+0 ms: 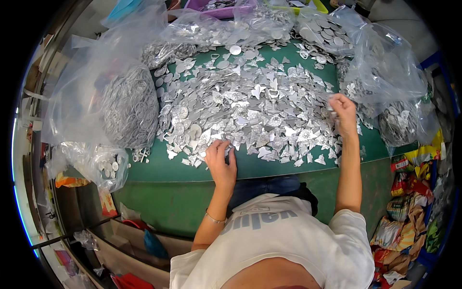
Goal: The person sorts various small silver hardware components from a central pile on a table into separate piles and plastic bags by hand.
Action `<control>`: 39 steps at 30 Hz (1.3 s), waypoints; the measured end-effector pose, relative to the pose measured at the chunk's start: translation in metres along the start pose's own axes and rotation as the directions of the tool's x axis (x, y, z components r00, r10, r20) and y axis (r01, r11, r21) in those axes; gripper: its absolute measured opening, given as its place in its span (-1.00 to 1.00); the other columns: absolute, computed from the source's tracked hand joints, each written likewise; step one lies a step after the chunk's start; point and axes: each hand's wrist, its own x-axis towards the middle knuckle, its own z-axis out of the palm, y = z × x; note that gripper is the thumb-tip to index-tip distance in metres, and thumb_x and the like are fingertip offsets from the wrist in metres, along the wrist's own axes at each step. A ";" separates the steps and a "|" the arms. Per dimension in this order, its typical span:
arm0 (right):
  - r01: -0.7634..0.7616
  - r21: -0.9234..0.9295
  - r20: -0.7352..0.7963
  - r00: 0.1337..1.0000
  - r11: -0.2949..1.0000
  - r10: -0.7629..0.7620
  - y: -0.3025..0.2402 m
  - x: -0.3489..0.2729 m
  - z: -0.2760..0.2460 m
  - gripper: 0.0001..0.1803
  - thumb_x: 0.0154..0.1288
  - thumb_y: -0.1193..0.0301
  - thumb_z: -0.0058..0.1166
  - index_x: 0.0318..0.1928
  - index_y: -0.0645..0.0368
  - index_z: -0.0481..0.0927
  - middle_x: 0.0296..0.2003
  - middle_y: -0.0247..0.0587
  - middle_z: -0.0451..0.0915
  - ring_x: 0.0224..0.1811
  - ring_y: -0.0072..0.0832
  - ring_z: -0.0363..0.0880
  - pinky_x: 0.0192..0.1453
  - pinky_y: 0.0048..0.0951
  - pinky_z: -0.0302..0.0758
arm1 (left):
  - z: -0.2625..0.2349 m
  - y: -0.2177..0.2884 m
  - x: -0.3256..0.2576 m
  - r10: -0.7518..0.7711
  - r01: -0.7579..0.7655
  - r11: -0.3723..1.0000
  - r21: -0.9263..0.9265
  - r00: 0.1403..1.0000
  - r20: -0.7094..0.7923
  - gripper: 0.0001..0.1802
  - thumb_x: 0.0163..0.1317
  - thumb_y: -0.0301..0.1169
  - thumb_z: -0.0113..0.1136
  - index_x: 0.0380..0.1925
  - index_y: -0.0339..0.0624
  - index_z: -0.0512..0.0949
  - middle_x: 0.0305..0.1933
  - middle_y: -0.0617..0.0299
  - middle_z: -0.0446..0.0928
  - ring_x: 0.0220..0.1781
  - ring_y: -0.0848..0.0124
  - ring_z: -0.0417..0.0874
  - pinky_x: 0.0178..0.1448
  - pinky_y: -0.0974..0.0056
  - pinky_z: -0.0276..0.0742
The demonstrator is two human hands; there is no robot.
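Note:
A broad heap of small flat silver metal pieces (260,103) in many shapes lies on the green table (192,174). My left hand (221,163) rests at the heap's near edge, fingers bent and a little apart, fingertips touching the pieces there. At the heap's right side, my right hand (344,113) is raised and closed in a pinch. A blurred, shiny metal piece (332,109) shows at its fingertips; its exact shape cannot be made out.
Clear plastic bags of metal parts ring the heap: a large bag of rings (130,106) at left, a bag of discs (325,34) at far right, another bag (398,120) at right. A purple basket (224,10) stands behind. Colourful packets (402,207) lie lower right.

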 end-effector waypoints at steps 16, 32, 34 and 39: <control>-0.499 0.752 0.254 0.823 0.431 0.509 -0.028 0.006 0.112 -0.56 0.21 0.16 0.06 -0.06 0.26 0.46 -0.31 -0.19 0.45 -0.52 -0.49 0.30 -0.54 -0.58 0.19 | -0.004 0.003 0.000 -0.083 0.066 0.988 -0.143 0.989 -0.119 -0.74 -0.03 -0.70 0.13 -0.27 -0.27 0.53 -0.22 0.07 0.53 -0.14 0.18 0.54 0.00 0.25 0.38; -0.038 -0.902 -0.007 0.997 0.431 0.074 0.001 0.017 0.136 -0.57 0.01 0.06 0.15 -0.45 0.24 0.62 -0.52 0.06 0.58 -0.40 -0.05 0.57 -0.28 -0.18 0.49 | -0.002 0.000 -0.004 -0.145 0.113 0.959 -0.258 0.983 -0.111 -0.76 0.01 -0.70 0.07 -0.27 -0.32 0.53 -0.22 0.01 0.52 -0.14 0.14 0.53 -0.01 0.21 0.41; -0.056 -0.858 -0.024 0.997 0.510 0.070 -0.011 0.015 0.124 -0.61 0.02 0.11 0.15 -0.42 0.24 0.63 -0.51 0.03 0.59 -0.43 -0.10 0.56 -0.30 -0.22 0.48 | -0.003 -0.002 -0.004 -0.109 0.077 0.966 -0.246 0.987 -0.120 -0.78 0.01 -0.70 0.06 -0.29 -0.34 0.53 -0.22 0.00 0.52 -0.14 0.13 0.53 -0.01 0.20 0.42; -0.038 -0.519 0.082 0.992 0.854 0.094 -0.030 -0.010 0.069 -0.68 0.05 0.20 0.17 -0.39 0.25 0.61 -0.55 -0.24 0.57 -0.55 -0.50 0.46 -0.44 -0.45 0.38 | -0.002 0.001 -0.003 -0.082 0.056 0.969 -0.239 0.992 -0.101 -0.78 0.01 -0.71 0.03 -0.29 -0.36 0.53 -0.23 0.00 0.51 -0.15 0.13 0.53 -0.02 0.19 0.43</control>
